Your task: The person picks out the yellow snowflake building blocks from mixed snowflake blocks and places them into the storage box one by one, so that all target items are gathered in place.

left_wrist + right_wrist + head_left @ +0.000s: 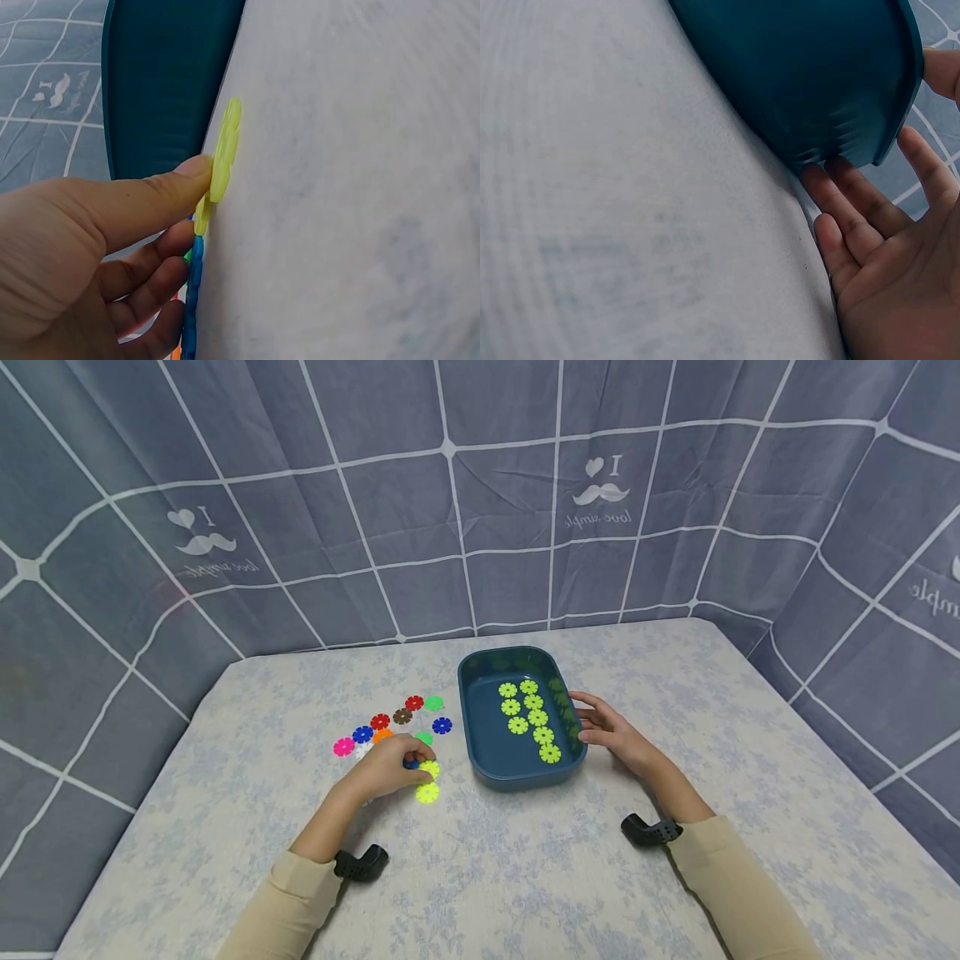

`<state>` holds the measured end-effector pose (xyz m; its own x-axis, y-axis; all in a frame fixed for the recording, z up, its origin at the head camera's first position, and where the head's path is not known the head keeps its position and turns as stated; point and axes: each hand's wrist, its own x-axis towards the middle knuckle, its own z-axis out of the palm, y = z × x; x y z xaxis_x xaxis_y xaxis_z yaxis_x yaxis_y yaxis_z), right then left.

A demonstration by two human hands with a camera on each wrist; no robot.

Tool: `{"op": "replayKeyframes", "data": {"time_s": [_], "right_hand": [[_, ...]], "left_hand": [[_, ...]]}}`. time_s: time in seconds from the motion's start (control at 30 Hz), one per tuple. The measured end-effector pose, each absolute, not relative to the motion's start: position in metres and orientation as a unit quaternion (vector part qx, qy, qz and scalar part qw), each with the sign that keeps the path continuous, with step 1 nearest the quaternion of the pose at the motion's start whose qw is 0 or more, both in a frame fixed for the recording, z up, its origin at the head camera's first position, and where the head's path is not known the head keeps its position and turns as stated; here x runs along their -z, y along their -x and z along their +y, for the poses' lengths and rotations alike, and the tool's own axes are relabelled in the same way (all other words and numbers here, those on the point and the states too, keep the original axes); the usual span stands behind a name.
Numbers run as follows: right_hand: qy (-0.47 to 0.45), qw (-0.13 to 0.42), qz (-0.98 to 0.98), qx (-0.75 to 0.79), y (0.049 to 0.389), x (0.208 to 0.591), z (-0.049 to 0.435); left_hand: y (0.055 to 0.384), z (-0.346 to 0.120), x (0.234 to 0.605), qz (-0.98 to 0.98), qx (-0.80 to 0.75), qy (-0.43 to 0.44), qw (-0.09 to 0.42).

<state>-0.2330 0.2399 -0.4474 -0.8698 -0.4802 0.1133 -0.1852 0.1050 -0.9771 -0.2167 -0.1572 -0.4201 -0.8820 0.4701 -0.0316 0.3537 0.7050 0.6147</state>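
My left hand (390, 767) pinches a yellow notched plastic disc (430, 768) between thumb and fingers, low over the tabletop. A second yellow disc (427, 792) lies just in front of it, and a blue disc (193, 300) shows under the curled fingers in the left wrist view. On the right, my right hand (617, 737) rests against the outer side of a dark teal bin (486, 758). Its fingertips (814, 174) touch the wall, with the thumb near the rim. Several yellow-green discs (537, 717) lie flat inside the bin.
Left of the bin are scattered loose discs: pink (343, 747), blue (442, 725), red (414, 702), brown (402, 716), green (433, 702) and orange (383, 736). A patterned cloth covers the table (510, 868). Behind it hangs a grey-blue checked curtain (502, 502).
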Motion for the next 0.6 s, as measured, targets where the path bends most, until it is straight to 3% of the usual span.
{"op": "replayKeyframes", "data": {"time_s": [0.6], "right_hand": [[0.226, 0.120, 0.732, 0.631, 0.2311, 0.4447, 0.2397]], "left_hand": [[0.2130, -0.1556, 0.4219, 0.909, -0.351, -0.202, 0.093]]}}
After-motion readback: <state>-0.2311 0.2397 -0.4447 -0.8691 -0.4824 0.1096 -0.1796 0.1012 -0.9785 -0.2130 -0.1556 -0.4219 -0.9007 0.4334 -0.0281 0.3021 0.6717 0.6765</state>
